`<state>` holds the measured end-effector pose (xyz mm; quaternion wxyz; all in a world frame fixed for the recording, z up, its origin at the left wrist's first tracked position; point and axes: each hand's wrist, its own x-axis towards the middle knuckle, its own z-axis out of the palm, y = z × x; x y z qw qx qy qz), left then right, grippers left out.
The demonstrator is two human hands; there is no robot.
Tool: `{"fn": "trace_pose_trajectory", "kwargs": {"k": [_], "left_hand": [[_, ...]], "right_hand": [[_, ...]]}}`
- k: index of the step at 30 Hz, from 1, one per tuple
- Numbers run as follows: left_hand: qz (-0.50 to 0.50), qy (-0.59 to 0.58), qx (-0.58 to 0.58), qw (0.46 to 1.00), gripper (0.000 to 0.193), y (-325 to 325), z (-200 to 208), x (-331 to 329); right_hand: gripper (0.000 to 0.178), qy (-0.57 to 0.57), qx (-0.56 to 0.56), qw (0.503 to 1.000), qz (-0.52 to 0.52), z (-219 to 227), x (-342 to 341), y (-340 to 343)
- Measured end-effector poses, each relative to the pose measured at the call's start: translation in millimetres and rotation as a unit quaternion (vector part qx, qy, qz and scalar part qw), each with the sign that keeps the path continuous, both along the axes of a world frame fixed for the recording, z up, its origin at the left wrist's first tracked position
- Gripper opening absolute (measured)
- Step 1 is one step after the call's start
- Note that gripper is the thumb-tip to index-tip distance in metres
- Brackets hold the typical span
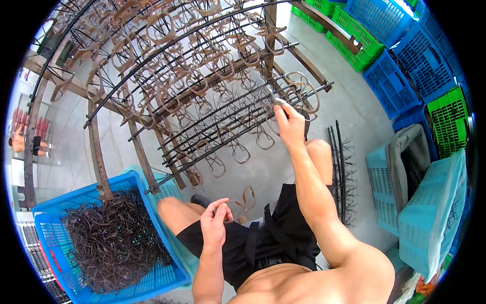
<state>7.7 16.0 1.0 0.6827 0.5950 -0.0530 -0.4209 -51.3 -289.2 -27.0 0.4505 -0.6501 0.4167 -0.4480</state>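
Note:
My left hand is closed in a pinch above my left thigh. From its fingertips a thin brown eyeglass frame sticks out to the right. My right hand is stretched forward to the right end of a rack of black rods. Its thumb and fingers are pressed together beside a brown looped frame hanging there; what exactly they grip is hidden. Many similar brown frames hang from wire hooks along the rods. To my left, a blue basket holds a tangled heap of dark brown frames.
Blue crates and green crates are stacked at the right. Pale blue baskets stand nearer, one with a grey cloth over it. Black hooked rods lie on the floor right of my knee. Another person is at far left.

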Motion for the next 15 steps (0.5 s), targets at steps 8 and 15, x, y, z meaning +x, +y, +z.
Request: {"fn": "trace_pose_trajectory", "kwargs": {"k": [8, 15], "left_hand": [[0.000, -0.001, -0.005, 1.000, 0.020, 2, 2, -3], [0.020, 0.008, -0.033, 0.999, 0.020, 6, 6, 0]], "right_hand": [[0.025, -0.036, 0.005, 0.999, 0.005, -6, -3, 0], [0.029, 0.037, -0.042, 0.997, -0.047, 9, -4, 8]]}}
